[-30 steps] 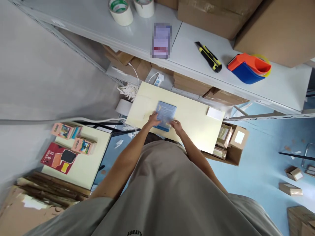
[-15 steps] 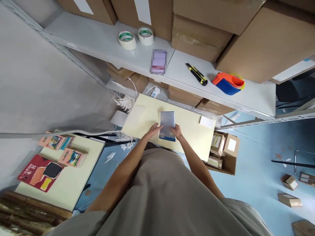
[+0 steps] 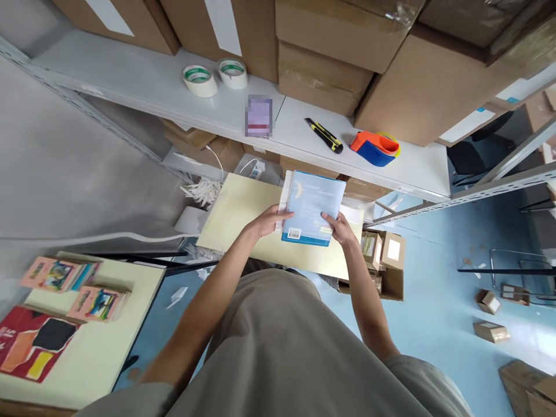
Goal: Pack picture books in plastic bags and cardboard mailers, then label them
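Observation:
A light blue book (image 3: 313,202) with a darker blue lower edge and a barcode at its bottom left is held up above the cream table (image 3: 245,197). My left hand (image 3: 268,222) grips its left side, thumb lying on the cover. On the right edge, my right hand (image 3: 341,228) has its thumb on the cover and its other fingers behind. A white strip (image 3: 284,200) shows along the book's left side; whether it is pages or a separate sheet I cannot tell.
On the shelf above are two tape rolls (image 3: 200,81), a blurred purple item (image 3: 259,116), a box cutter (image 3: 324,135) and an orange-blue tape dispenser (image 3: 374,149). Pink books (image 3: 98,302) lie on the left table. An open carton (image 3: 393,284) stands at the right.
Both hands have lifted the book off the table, closer to my head and slightly right. The white strip now shows at its left. The whole view has shifted a little.

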Demonstrator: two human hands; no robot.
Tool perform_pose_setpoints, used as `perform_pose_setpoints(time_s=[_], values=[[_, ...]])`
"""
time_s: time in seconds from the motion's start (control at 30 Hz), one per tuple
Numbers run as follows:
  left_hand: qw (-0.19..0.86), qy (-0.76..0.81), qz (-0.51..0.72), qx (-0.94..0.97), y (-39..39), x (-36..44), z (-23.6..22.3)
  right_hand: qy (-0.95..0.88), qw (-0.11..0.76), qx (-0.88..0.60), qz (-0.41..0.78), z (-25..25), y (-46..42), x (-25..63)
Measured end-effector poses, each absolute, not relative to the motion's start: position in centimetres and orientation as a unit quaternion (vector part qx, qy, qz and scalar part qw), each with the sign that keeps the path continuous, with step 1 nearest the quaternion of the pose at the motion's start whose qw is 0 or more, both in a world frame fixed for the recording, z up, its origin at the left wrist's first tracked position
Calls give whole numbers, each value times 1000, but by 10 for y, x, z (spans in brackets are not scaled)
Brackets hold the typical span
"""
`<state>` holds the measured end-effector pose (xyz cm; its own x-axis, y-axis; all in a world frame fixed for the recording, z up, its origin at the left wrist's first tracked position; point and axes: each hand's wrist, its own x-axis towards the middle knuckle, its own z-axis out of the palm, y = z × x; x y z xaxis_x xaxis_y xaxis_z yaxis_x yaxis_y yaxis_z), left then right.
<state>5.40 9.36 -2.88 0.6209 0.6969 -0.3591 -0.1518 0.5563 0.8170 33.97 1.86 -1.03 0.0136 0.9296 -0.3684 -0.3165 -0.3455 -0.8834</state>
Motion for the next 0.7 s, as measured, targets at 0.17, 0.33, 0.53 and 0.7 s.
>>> perform_pose_setpoints(time_s=[0.17,0.33,0.53,0.7], values=[[747,429,264,433,81,65,-32,-306,485,-594,564,-45,13,334],[530,578,196,589,60,77,-40,-293,440,-637,561,-65,5,290],[344,589,-3,731,25,106,-24,-313,413,-599,610,-56,9,230],[426,524,85,732,20,98,-19,-332,438,-650,525,-56,31,232]])
